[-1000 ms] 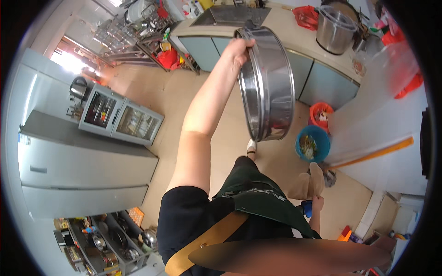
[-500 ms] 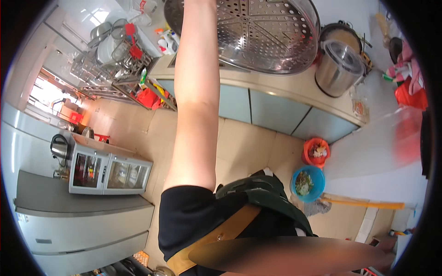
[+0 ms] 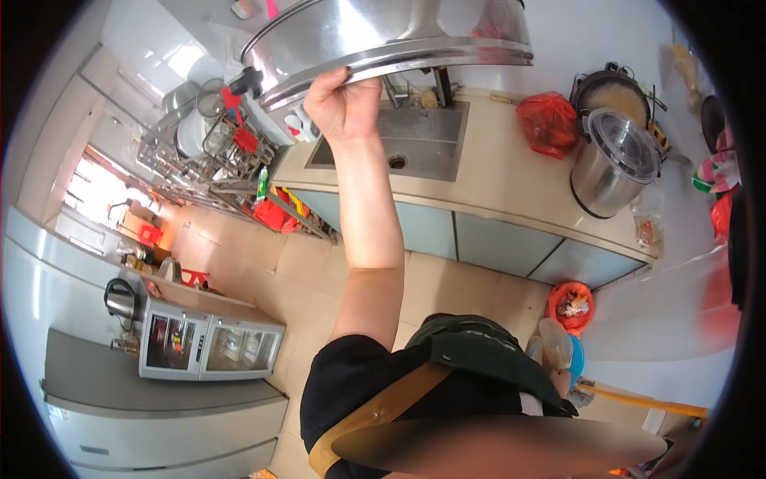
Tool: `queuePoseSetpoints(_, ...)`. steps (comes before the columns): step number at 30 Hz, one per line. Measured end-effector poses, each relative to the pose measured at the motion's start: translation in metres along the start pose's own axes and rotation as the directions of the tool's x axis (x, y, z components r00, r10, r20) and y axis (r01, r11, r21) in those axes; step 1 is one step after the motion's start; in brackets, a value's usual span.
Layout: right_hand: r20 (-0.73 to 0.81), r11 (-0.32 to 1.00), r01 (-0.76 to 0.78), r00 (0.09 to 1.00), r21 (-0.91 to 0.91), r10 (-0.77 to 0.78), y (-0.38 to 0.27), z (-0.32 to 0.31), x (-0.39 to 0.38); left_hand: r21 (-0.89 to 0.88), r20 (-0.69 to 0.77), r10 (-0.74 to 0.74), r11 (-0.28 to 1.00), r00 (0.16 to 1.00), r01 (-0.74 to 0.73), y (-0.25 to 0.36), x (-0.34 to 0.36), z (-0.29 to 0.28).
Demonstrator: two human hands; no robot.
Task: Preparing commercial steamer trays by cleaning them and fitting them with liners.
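My left hand (image 3: 345, 104) is raised over the counter, palm toward me, its fingers closed on the rim of a large round stainless-steel steamer tier (image 3: 391, 36). The steamer tier is held up on its side, cut off by the top of the picture. A dark handle (image 3: 247, 82) sticks out at its left. Below lies a steel sink (image 3: 431, 144) with its drain showing. At the lower right, fingers of my right hand (image 3: 562, 384) show at a translucent plastic container (image 3: 556, 345), in front of a blue basin (image 3: 578, 361). Most of that hand is hidden behind my apron.
A red plastic bag (image 3: 548, 124) and a lidded steel pot (image 3: 610, 172) stand on the counter, with a wok (image 3: 613, 94) behind. A red-lined bin (image 3: 571, 307) is on the floor. A dish rack (image 3: 231, 132) stands left, a glass-fronted cabinet (image 3: 209, 339) lower left.
The steamer tier has been lifted and turned, so its perforated base no longer shows and the sink is uncovered. My left hand has come into view. The translucent container has appeared over the blue basin.
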State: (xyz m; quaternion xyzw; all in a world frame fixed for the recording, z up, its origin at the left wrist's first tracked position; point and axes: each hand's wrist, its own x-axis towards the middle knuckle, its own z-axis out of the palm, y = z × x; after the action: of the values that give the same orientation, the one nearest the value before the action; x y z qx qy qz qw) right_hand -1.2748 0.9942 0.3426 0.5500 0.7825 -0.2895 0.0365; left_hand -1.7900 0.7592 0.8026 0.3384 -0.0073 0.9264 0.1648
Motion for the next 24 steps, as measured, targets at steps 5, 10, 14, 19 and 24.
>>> queuePoseSetpoints(5, -0.015, 0.99, 0.115, 0.993, 0.079, -0.114, -0.03, 0.017, 0.003, -0.031, 0.078, -0.014, 0.999, 0.997, 0.017, 0.004, 0.016, 0.004)
queuePoseSetpoints(10, -0.026, 0.993, 0.075, 0.997, 0.093, -0.073, -0.06, 0.033, -0.016, -0.019, 0.17, -0.072, 0.997, 0.983, 0.077, 0.011, 0.022, -0.005)
queuePoseSetpoints(14, -0.126, 0.993, 0.094, 0.988, 0.072, -0.085, -0.045, 0.049, -0.008, 0.012, 0.167, -0.097, 0.995, 0.981, 0.096, 0.009, 0.028, -0.01)
queuePoseSetpoints(19, -0.066, 0.999, 0.045, 0.997, 0.008, -0.045, -0.063, 0.035, -0.011, -0.009, 0.155, -0.072, 0.997, 0.985, 0.075, 0.002, 0.029, -0.02)
queuePoseSetpoints(24, -0.045, 0.999, 0.042, 0.998, 0.027, -0.041, -0.059, 0.038, -0.016, 0.007, 0.105, -0.092, 0.996, 0.99, 0.092, -0.005, 0.025, -0.032)
